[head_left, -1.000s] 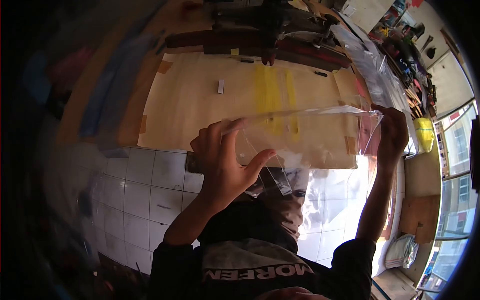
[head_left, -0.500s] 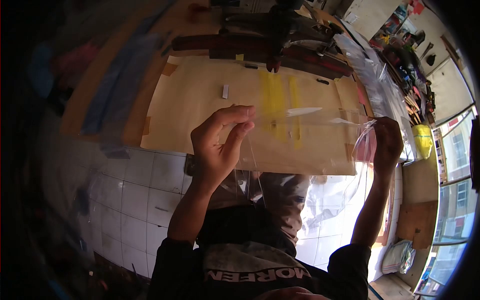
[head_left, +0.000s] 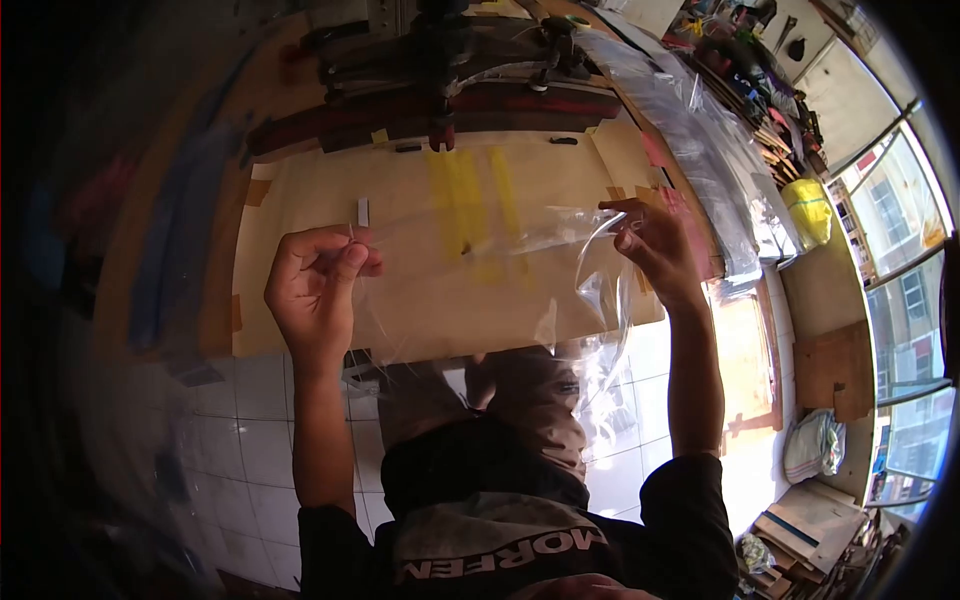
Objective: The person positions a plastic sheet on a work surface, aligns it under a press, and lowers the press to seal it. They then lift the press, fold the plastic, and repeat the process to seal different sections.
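A sheet of clear plastic film (head_left: 540,238) is stretched between my two hands above a paper-covered work surface (head_left: 290,195). My left hand (head_left: 318,290) pinches one edge between thumb and fingers, close to a small white strip (head_left: 363,212) lying on the paper. At the other side my right hand (head_left: 660,248) grips the film near the right end of the surface, its thumb and fingers closed on a bunched part. Loose film hangs down below the right hand, in front of the surface's near edge. Yellow strips (head_left: 455,195) show through the film.
A machine with a long dark red bar (head_left: 340,122) stands across the back of the surface. More clear plastic (head_left: 690,110) lies along the right side. A yellow bag (head_left: 806,210) and a wooden board (head_left: 835,370) are farther right. Blue material (head_left: 175,240) lies at left.
The view has shifted, so the work surface appears farther left. Both hands have moved left over it with the film, and my right hand has turned, its fingers now pointing inward.
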`<action>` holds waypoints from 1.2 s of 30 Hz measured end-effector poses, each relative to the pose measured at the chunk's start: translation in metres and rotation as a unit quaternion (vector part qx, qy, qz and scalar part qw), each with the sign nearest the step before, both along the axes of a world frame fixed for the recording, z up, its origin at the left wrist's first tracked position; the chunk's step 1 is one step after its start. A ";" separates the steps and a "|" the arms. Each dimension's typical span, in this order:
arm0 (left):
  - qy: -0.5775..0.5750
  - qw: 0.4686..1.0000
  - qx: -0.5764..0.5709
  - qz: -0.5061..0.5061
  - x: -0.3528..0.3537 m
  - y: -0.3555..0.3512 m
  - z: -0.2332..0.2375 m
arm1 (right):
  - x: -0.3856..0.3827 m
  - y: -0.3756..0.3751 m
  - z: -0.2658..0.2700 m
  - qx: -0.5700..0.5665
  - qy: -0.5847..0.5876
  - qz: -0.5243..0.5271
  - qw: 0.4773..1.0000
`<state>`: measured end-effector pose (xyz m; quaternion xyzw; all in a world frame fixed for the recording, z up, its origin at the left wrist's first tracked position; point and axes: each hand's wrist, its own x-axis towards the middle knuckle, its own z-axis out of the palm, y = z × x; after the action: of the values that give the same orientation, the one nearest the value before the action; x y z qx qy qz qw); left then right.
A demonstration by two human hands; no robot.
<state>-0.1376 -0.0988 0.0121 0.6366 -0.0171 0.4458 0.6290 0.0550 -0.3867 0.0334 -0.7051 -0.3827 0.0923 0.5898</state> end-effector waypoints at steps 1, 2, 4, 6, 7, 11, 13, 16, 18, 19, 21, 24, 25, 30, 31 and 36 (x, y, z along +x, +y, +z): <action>0.007 1.000 0.005 0.010 -0.002 0.002 -0.001 | 0.004 -0.001 -0.007 0.001 0.003 0.010 1.000; 0.015 1.000 0.010 0.020 -0.004 0.004 -0.001 | 0.007 -0.002 -0.010 0.002 0.006 0.021 1.000; 0.028 0.999 0.028 0.032 -0.006 0.006 0.000 | -0.002 0.001 0.001 -0.003 -0.023 -0.018 1.000; -0.005 1.000 0.011 0.018 -0.006 0.006 0.002 | -0.009 0.002 0.013 -0.018 -0.040 -0.045 0.998; -0.003 1.000 0.012 0.017 -0.006 0.006 0.004 | -0.013 0.003 0.014 -0.018 -0.038 -0.046 0.998; 0.061 0.996 -0.064 0.016 0.000 0.011 0.004 | -0.021 0.012 0.007 0.088 0.035 -0.061 0.994; 0.088 0.992 -0.096 0.000 0.004 0.019 -0.002 | -0.019 0.013 0.001 0.126 0.073 -0.071 0.987; 0.153 0.974 -0.164 -0.015 0.007 0.029 -0.008 | -0.012 0.014 -0.002 0.121 0.059 -0.049 0.990; 0.183 0.967 -0.177 0.008 0.007 0.034 -0.004 | -0.009 0.014 0.000 0.119 0.039 0.009 0.992; 0.184 0.967 -0.176 0.008 0.007 0.036 -0.003 | -0.007 0.014 -0.003 0.119 0.039 0.009 0.992; 0.190 0.962 -0.195 -0.012 0.005 0.039 -0.003 | -0.004 0.015 -0.012 0.099 0.048 -0.036 0.993; 0.185 0.964 -0.186 -0.047 0.007 0.045 -0.008 | -0.003 0.018 -0.016 0.115 0.063 -0.049 0.990; 0.186 0.963 -0.187 -0.048 0.007 0.045 -0.009 | -0.002 0.018 -0.016 0.115 0.063 -0.050 0.990; 0.207 0.960 -0.181 -0.045 0.011 0.044 -0.010 | 0.009 0.020 -0.023 0.139 0.075 -0.046 0.986; 0.207 0.960 -0.182 -0.045 0.012 0.044 -0.011 | 0.012 0.021 -0.025 0.139 0.076 -0.046 0.986; 0.223 0.956 -0.190 -0.010 0.016 0.046 -0.018 | 0.025 0.020 -0.034 0.103 0.094 0.019 0.990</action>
<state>-0.1215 -0.0530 -0.0061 0.5883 0.2020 0.2812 0.7307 0.0804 -0.3663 -0.0009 -0.6214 -0.3464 0.1292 0.6908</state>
